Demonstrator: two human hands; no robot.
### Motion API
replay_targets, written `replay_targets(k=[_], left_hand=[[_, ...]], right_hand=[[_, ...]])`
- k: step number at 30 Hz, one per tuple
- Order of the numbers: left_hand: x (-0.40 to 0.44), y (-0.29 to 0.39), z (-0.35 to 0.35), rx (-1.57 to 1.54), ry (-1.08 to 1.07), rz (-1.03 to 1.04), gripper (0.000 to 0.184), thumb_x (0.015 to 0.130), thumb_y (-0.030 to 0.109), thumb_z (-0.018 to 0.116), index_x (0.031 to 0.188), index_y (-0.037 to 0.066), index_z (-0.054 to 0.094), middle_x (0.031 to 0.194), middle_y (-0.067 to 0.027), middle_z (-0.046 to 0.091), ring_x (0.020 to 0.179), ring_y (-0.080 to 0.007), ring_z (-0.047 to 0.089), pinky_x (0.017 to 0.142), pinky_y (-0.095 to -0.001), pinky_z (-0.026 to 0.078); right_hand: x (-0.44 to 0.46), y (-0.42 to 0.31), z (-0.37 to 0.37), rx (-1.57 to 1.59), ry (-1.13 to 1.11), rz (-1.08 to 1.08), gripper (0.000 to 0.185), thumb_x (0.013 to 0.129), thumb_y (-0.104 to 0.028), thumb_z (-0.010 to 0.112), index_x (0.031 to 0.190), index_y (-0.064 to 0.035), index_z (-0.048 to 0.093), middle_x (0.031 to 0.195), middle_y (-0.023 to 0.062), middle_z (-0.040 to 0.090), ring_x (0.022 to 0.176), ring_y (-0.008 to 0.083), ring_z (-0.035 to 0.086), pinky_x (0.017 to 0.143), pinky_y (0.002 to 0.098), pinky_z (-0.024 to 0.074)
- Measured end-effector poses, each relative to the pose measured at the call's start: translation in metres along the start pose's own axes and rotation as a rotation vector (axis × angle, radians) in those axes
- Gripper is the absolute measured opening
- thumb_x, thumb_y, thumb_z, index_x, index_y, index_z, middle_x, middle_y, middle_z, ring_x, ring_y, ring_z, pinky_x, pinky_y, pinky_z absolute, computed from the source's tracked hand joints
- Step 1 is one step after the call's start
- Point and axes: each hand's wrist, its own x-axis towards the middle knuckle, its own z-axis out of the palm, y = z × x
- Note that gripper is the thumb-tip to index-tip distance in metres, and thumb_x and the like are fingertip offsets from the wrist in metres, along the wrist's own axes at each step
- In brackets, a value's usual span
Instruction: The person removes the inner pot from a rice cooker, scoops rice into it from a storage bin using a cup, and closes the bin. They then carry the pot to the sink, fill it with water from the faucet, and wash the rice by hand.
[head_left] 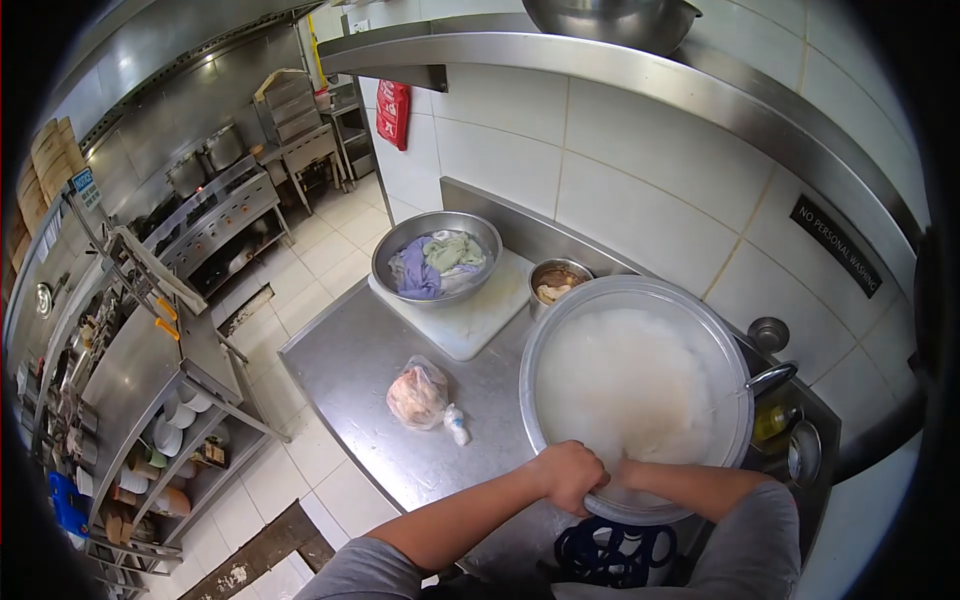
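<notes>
A large round metal pot (528,400) full of cloudy white liquid (620,370) stands at the right of the steel counter. My left hand (575,476) is closed over the pot's near rim, its fingers curled round the edge. My right hand (632,474) reaches into the liquid just beside it. Its fingers are under the surface, so whether they hold anything is hidden. A tan patch (655,415) shows in the liquid beyond that hand. Left of the pot, a knotted clear plastic bag (418,393) with something pale pink inside lies on the counter (480,400).
A metal bowl of cloths (437,262) sits on a white cutting board (470,335). A small metal pot (557,283) stands behind the large pot. A curved metal piece (772,377) overhangs its right rim. Overhead runs a steel shelf (600,52). Stoves (215,215) stand across the aisle.
</notes>
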Motion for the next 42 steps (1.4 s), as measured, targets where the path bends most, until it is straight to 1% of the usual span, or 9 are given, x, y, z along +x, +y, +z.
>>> replay_targets(k=[5, 10, 19, 25, 27, 34, 38, 40, 42], left_hand=[[0.001, -0.005, 0.010, -0.001, 0.036, -0.022, 0.041, 0.066, 0.042, 0.078, 0.089, 0.010, 0.069, 0.092, -0.0121, 0.070, 0.092, -0.0343, 0.068, 0.084, -0.0460, 0.053], [0.002, -0.003, 0.003, 0.023, 0.012, -0.025, 0.041, 0.064, 0.040, 0.077, 0.089, 0.009, 0.069, 0.091, -0.0119, 0.069, 0.093, -0.0341, 0.068, 0.085, -0.0459, 0.053], [0.002, 0.002, 0.001, 0.015, 0.053, -0.038, 0.046, 0.064, 0.046, 0.080, 0.090, 0.009, 0.072, 0.090, -0.0137, 0.072, 0.091, -0.0350, 0.069, 0.084, -0.0459, 0.053], [0.003, 0.006, -0.007, 0.022, -0.022, -0.036, 0.042, 0.066, 0.043, 0.078, 0.091, 0.010, 0.069, 0.092, -0.0122, 0.070, 0.094, -0.0344, 0.068, 0.085, -0.0468, 0.052], [0.004, 0.006, -0.005, 0.014, -0.029, -0.040, 0.042, 0.066, 0.043, 0.079, 0.090, 0.010, 0.069, 0.092, -0.0121, 0.070, 0.094, -0.0342, 0.068, 0.085, -0.0464, 0.052], [0.006, -0.002, 0.003, 0.037, -0.025, -0.043, 0.045, 0.065, 0.043, 0.080, 0.094, 0.011, 0.069, 0.093, -0.0105, 0.070, 0.093, -0.0327, 0.068, 0.085, -0.0456, 0.052], [0.006, -0.004, 0.004, 0.026, -0.011, -0.040, 0.045, 0.065, 0.043, 0.080, 0.095, 0.011, 0.068, 0.093, -0.0099, 0.069, 0.096, -0.0316, 0.067, 0.085, -0.0447, 0.052], [0.007, -0.003, 0.001, 0.026, -0.011, -0.037, 0.046, 0.065, 0.043, 0.080, 0.094, 0.010, 0.068, 0.092, -0.0098, 0.069, 0.096, -0.0313, 0.067, 0.085, -0.0446, 0.052], [0.007, -0.003, 0.000, 0.024, -0.009, -0.026, 0.046, 0.065, 0.043, 0.080, 0.094, 0.010, 0.068, 0.091, -0.0097, 0.068, 0.095, -0.0310, 0.067, 0.085, -0.0445, 0.052]], right_hand=[[0.049, -0.078, -0.148, 0.006, -0.061, 0.239, 0.036, 0.084, -0.032, 0.064, 0.112, -0.0117, 0.075, 0.115, 0.0171, 0.072, 0.115, 0.0324, 0.065, 0.100, 0.0483, 0.0470], [0.083, 0.030, -0.190, 0.075, 0.325, 0.417, 0.049, 0.095, -0.038, 0.043, 0.131, -0.0133, 0.066, 0.143, 0.0156, 0.057, 0.128, 0.0319, 0.058, 0.107, 0.0467, 0.0430], [-0.067, 0.122, -0.134, 0.081, 0.526, 0.825, 0.047, 0.086, -0.038, 0.063, 0.122, -0.0081, 0.071, 0.132, 0.0173, 0.065, 0.123, 0.0344, 0.060, 0.108, 0.0481, 0.0420], [0.043, 0.189, 0.064, -0.495, -0.270, -0.147, 0.035, 0.090, -0.028, 0.058, 0.105, -0.0018, 0.076, 0.111, 0.0223, 0.071, 0.105, 0.0379, 0.067, 0.092, 0.0509, 0.0505], [0.112, 0.147, 0.121, -0.365, -0.320, -0.148, 0.039, 0.091, -0.032, 0.058, 0.107, -0.0014, 0.075, 0.111, 0.0211, 0.072, 0.103, 0.0378, 0.067, 0.090, 0.0494, 0.0519], [0.066, -0.076, -0.126, 0.090, 0.072, 0.049, 0.039, 0.086, -0.037, 0.067, 0.117, -0.0143, 0.073, 0.116, 0.0159, 0.071, 0.102, 0.0323, 0.068, 0.090, 0.0440, 0.0518], [0.124, 0.012, -0.152, 0.232, 0.391, 0.146, 0.034, 0.093, -0.036, 0.057, 0.108, -0.0097, 0.073, 0.109, 0.0153, 0.073, 0.098, 0.0350, 0.069, 0.086, 0.0446, 0.0539], [0.100, 0.056, -0.155, 0.427, 0.560, 0.201, 0.040, 0.095, -0.034, 0.051, 0.122, -0.0109, 0.069, 0.133, 0.0153, 0.064, 0.118, 0.0362, 0.063, 0.102, 0.0458, 0.0478], [0.077, 0.093, -0.176, 0.365, 0.340, 0.460, 0.047, 0.098, -0.037, 0.046, 0.133, -0.0097, 0.063, 0.144, 0.0180, 0.055, 0.130, 0.0367, 0.055, 0.110, 0.0494, 0.0401]])
